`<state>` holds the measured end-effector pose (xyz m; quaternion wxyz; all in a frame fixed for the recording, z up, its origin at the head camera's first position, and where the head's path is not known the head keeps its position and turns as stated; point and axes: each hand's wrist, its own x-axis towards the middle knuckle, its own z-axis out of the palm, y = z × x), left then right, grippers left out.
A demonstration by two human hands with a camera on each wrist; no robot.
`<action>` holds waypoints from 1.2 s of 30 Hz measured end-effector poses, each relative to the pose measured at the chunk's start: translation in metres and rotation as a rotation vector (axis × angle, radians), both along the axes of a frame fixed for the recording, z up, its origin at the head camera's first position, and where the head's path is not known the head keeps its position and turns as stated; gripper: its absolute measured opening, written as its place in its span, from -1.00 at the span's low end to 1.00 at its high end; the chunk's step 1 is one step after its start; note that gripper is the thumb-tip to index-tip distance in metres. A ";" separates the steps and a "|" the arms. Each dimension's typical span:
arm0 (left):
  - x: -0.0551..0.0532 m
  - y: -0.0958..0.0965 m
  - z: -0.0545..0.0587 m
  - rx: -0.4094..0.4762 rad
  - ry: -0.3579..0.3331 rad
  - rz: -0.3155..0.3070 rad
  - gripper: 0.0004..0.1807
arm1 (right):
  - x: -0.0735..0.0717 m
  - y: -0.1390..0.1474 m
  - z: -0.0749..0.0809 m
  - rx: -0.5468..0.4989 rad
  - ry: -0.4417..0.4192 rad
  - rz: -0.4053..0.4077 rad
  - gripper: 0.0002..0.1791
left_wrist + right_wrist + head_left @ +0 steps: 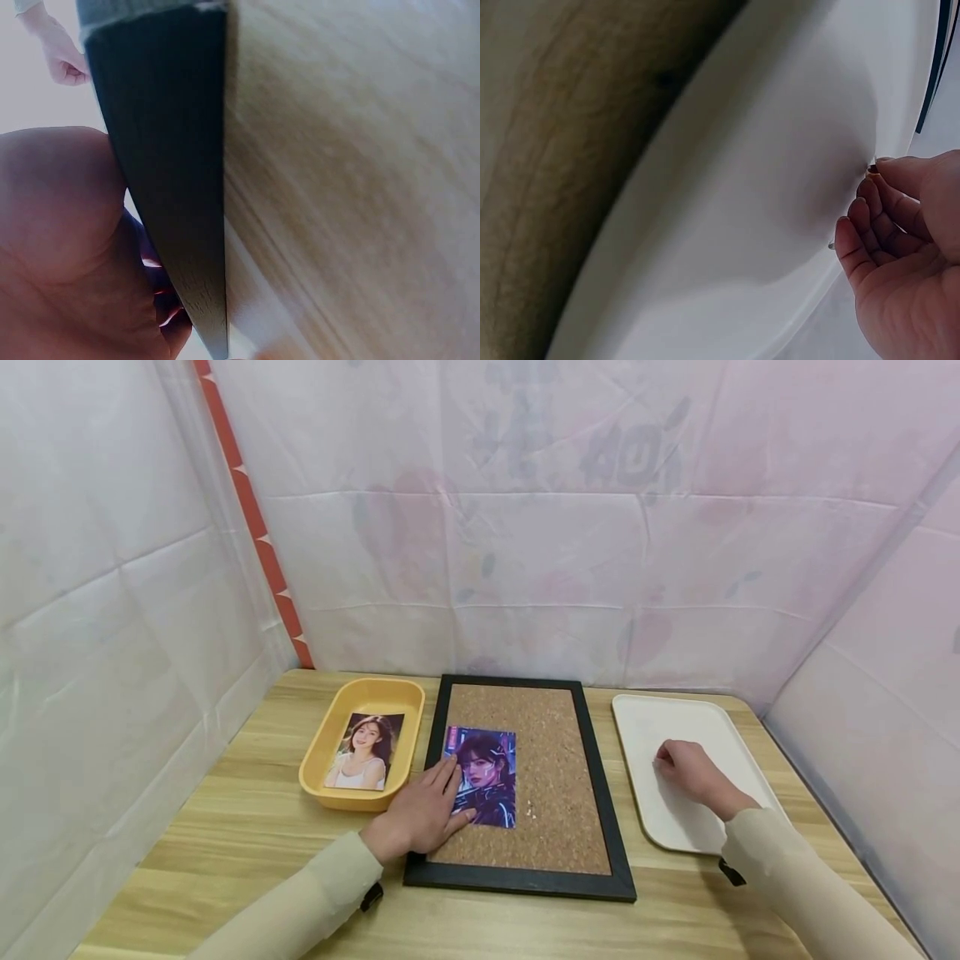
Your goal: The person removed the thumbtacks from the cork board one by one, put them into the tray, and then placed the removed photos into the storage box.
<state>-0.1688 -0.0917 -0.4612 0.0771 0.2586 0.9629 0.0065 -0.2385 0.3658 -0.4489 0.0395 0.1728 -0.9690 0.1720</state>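
My left hand [423, 810] lies with its fingers spread on a purple-and-blue picture card [491, 781]. The card sits over the left part of a black-framed cork board [558, 777]. In the left wrist view the palm [56, 217] is beside the board's dark frame edge [161, 135]. Over the white tray [712, 727], my right hand [693, 772] has its fingers curled. In the right wrist view the thumb and forefinger pinch a tiny pin-like piece [872, 169], mostly hidden by the fingertips; I cannot tell its exact kind.
Left of the board stands a yellow tray [310, 767] holding a photo of a person in a white top [367, 750]. The wooden table [225, 802] has pale cloth walls [540, 543] behind and at both sides.
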 end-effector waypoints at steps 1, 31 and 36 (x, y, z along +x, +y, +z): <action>0.000 0.000 -0.001 0.000 0.005 -0.002 -0.13 | 0.000 0.000 0.000 -0.004 -0.002 -0.003 -0.93; -0.003 -0.002 -0.001 0.018 -0.008 0.008 -0.10 | 0.001 -0.028 0.050 -0.086 0.028 0.049 -0.84; -0.002 -0.002 -0.002 0.018 -0.008 0.003 -0.09 | 0.001 -0.041 0.053 -0.080 0.018 0.076 -0.84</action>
